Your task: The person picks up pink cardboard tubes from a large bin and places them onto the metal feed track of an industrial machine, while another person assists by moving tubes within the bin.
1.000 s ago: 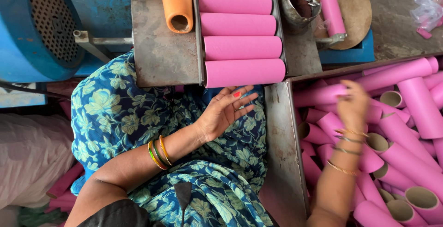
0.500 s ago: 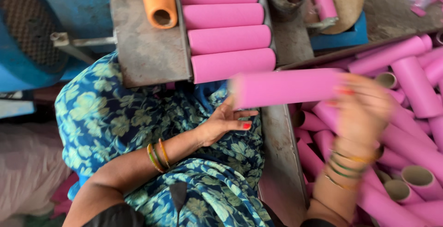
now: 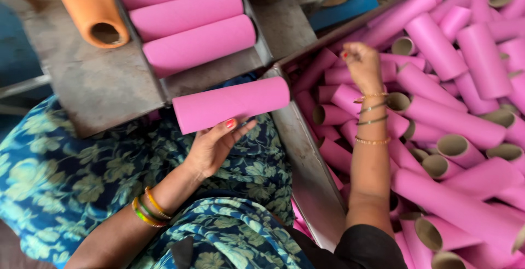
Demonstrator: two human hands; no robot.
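1. Fingers [image 3: 232, 132] of the left hand [image 3: 210, 148] lie nearly flat and spread, palm up, under a pink cardboard tube [image 3: 231, 105]. They cradle it from below rather than clamp it, so the tube rests across the fingertips and lies crosswise over the person's lap, its long side parallel to the tubes beyond.
2. Just past those fingertips, a metal tray [image 3: 216, 72] holds a row of pink tubes [image 3: 191, 28] laid side by side, touching. The held tube is lined up the same way just short of the tray's near edge, which seems to be why it is carried level and sideways.
3. Up and to the left of the fingers, an orange tube [image 3: 97, 12] lies on the grey metal desk [image 3: 104, 88], apart from the pink row and with its open end toward the person.
4. Right of the left fingers, a metal wall [image 3: 306, 154] separates the lap from a bin heaped with loose pink tubes [image 3: 454, 121], lying at all angles, many showing brown open ends.
5. Farther right, the right hand [image 3: 361, 64] reaches into that heap with fingers [image 3: 350, 54] curled and bunched. They touch the tubes, but whether they hold one cannot be told, since the hand's back hides the grip.
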